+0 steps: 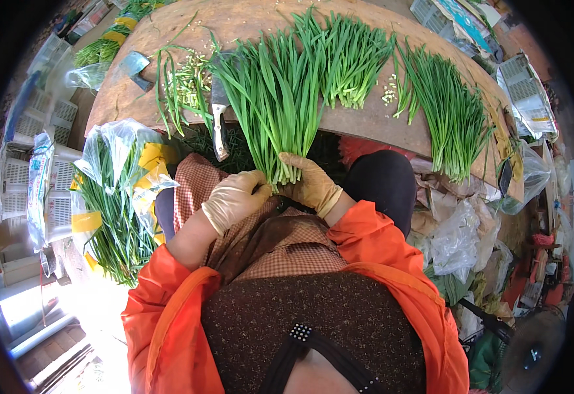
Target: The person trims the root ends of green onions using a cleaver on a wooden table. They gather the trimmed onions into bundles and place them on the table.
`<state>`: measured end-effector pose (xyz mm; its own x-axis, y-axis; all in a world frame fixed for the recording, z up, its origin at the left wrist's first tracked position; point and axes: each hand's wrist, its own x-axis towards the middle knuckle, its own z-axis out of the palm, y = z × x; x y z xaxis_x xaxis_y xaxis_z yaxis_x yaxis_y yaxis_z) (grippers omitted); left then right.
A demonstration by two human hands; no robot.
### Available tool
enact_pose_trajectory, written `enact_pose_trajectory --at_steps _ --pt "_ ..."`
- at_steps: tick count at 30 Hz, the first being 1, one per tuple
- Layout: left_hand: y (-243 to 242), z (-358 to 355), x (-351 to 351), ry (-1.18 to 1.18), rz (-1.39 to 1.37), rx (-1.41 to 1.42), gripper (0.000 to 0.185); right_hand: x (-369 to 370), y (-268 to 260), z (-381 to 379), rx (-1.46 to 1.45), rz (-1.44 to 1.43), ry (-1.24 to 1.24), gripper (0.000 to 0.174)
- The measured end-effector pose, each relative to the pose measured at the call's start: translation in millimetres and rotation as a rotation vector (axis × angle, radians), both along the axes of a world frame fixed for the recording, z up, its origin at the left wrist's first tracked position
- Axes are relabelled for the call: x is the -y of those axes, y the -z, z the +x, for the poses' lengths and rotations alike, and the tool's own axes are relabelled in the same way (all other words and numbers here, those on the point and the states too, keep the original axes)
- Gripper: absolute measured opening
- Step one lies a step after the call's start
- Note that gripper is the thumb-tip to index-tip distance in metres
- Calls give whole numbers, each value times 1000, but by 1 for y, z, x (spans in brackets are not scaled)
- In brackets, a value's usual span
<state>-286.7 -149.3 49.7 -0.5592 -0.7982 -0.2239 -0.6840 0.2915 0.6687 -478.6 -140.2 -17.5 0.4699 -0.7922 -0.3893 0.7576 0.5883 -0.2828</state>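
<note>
A bunch of garlic chives (277, 103) lies over the front edge of the wooden table (114, 98), its pale cut ends towards my lap. My right hand (315, 184), in a thin cream glove, grips the stem ends from the right, thumb laid across them. From the left my gloved left hand (237, 197) has its curled fingers on the lowest stems; the fingertips are partly hidden. Left of the bunch is a cleaver (219, 128), its handle jutting past the table edge and its blade partly under the leaves.
Two more chive piles (351, 64) (449, 113) lie to the right. Chopped stem bits (188, 79) and a second blade (134, 64) are at the left. Bagged chives (114, 221) stand beside my left knee. Plastic bags (457, 241) and a fan (533, 349) are on the right.
</note>
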Motion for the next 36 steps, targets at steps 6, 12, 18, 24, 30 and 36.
enact_pose_trajectory --at_steps 6,12,18,24,30,36 --pt "-72 45 12 -172 396 -220 16 2 4 3 39 -53 -2 47" --pt "-137 114 21 -473 40 -762 30 1 10 0 74 -72 -16 49" --pt "-94 148 63 -541 8 -653 28 -3 17 1 50 17 -63 43" --pt "-6 105 56 455 -867 25 21 1 11 6 -78 -51 -25 33" --pt "31 15 32 -301 569 -693 59 -22 -1 11 -46 -101 -84 33" --pt "44 -40 37 -617 1109 -1125 39 -38 -7 6 -182 -42 -194 35"
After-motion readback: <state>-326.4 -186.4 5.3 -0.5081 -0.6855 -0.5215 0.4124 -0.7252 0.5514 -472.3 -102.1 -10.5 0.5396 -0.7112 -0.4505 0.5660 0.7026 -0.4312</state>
